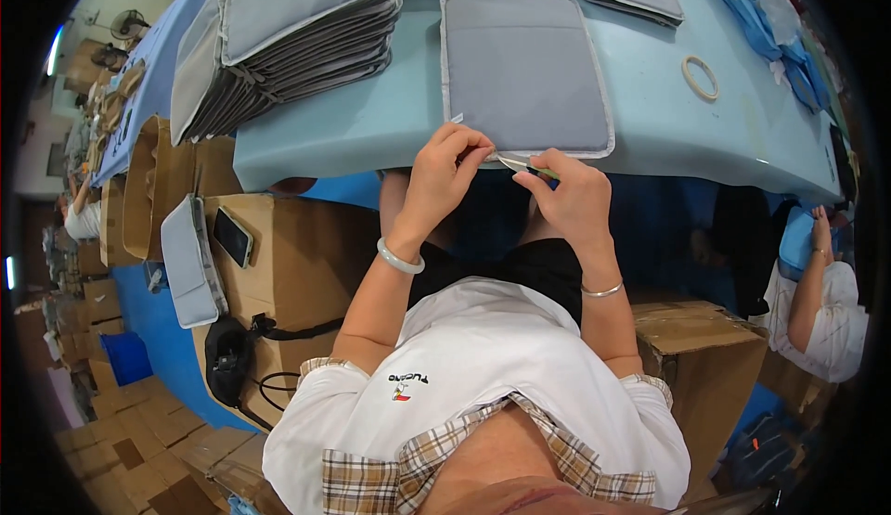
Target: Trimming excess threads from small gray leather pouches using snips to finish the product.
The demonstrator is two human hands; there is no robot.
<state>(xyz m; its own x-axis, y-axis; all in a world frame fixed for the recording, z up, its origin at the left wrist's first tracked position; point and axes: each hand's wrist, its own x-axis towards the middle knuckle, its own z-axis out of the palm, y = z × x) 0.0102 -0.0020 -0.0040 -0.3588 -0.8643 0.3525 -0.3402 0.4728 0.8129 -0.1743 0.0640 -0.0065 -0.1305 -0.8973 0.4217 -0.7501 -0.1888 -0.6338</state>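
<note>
Since the grey padded panel [524,74] lies flat at the near edge of the table [664,111], the left hand [441,179] easily pinches its border [594,153], seemingly steadying it beside the scissors [512,162] gripped in the right hand [577,198].

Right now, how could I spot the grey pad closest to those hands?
Find the big light-blue table. By its near edge, just beyond the person's left hand and right hand, lies a grey pad. It lies singly; the table's other grey pads are stacked.

Dk one-word lettering [408,379] w/ small red logo [401,392] on chest of wht shirt [520,343].
</note>
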